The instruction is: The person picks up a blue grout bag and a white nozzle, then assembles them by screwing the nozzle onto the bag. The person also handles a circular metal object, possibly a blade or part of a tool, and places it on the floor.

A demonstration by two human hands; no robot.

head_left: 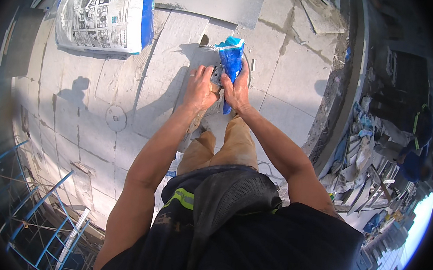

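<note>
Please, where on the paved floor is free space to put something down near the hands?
Free: the grey paving left of the left hand, below the big printed sack. Also slabs right of the right hand. Crowded: the rubble pile at the right edge.

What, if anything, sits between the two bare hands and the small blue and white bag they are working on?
Nothing visible does. The left hand and the right hand both already touch the small blue and white bag, gripping it at its lower end over the grey paving slabs. The large printed sack lies well off to the left.
</note>
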